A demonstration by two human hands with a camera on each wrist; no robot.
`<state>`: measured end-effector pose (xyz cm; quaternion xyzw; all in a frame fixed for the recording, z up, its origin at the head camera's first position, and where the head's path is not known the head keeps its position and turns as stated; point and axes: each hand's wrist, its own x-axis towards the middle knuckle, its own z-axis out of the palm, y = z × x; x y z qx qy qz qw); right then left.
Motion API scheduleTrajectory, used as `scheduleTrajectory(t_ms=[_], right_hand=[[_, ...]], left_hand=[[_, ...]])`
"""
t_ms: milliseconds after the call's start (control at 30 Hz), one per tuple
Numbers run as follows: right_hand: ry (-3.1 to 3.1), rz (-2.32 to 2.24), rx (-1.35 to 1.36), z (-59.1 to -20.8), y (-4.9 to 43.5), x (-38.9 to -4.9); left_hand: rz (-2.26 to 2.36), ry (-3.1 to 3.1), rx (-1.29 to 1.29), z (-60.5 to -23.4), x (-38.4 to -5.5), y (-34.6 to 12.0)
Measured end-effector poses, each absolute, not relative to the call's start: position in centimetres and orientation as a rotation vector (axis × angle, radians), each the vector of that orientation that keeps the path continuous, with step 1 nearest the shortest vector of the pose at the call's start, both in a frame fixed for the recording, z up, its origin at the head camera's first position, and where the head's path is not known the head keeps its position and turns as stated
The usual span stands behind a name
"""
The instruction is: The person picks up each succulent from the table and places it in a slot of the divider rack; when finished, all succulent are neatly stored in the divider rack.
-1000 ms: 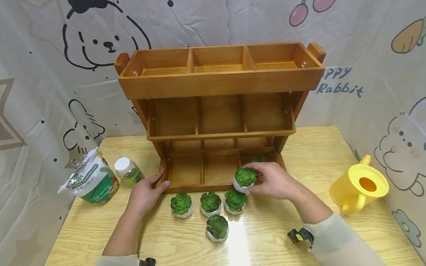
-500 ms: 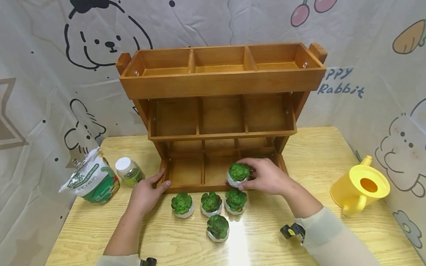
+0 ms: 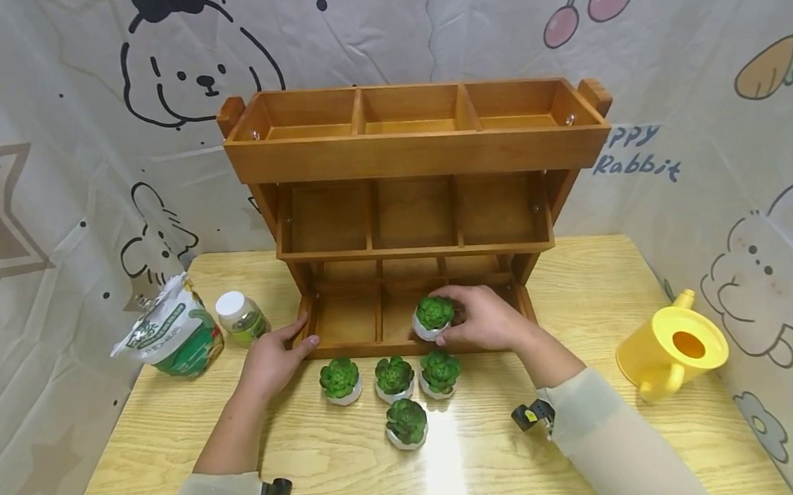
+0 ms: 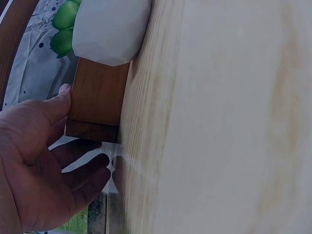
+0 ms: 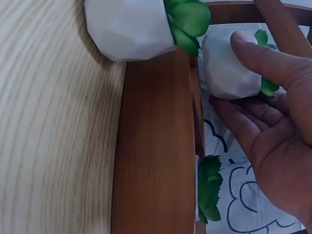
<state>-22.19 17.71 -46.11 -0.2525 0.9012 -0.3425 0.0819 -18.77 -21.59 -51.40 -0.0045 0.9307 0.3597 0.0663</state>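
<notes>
A: What's in the right hand [image 3: 485, 316]?

B: It's clamped on a green plant [image 3: 433, 315] in a white pot, thumb and fingers against the pot's sides. That's mid-frame, over the middle compartment [image 3: 397, 315] at the bottom of the wooden rack [image 3: 418, 155]. Whether the pot touches wood, I can't tell.

A: And the left hand [image 3: 270, 365]?

B: It grips the rack's lower left corner, thumb over the edge, index finger at the outer side.

A: Any more plants?

B: 4 potted plants [image 3: 394, 376] stand on the surface [image 3: 328, 471], lower centre: 3 in a row just before the rack, 1 nearer the bottom of the frame. The right wrist view shows another plant [image 5: 209, 190] behind the rack's front board, at lower middle.

A: What's around the sides?

B: At left, a white and green bag [image 3: 180, 340] beside a white-lidded jar [image 3: 243, 323]. At right, a yellow watering can [image 3: 648, 357], well apart from the rack.
</notes>
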Motion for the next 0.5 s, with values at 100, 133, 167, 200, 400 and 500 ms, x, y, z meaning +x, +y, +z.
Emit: scheduleTrajectory(t_ms=[100,133,167,200,400,500], right_hand=[[2.677,-1.025,-0.757,-46.3,17.5,-22.7],[2.668,-1.029,-0.751,-46.3,17.4,-22.8],[2.664,-1.025,-0.747,-46.4,17.3,-22.9],[2.661,-1.02,-0.745,-46.4,17.3,-23.0],[2.645,-0.986,-0.758,-46.5,16.8,-23.6],[2.633,-0.983,-0.762,-46.6,16.5,-23.9]], left_hand=[[1.086,2.809,-0.014,-51.4,-18.8,-21.6],[1.086,2.811,-0.013,-51.5,-18.8,-21.6],[1.086,2.814,-0.01,-51.5,-18.8,-21.7],[1.085,2.816,-0.007,-51.5,-18.8,-21.7],[1.078,2.823,-0.007,-51.5,-18.8,-21.6],[1.077,2.819,-0.007,-51.4,-18.8,-21.5]])
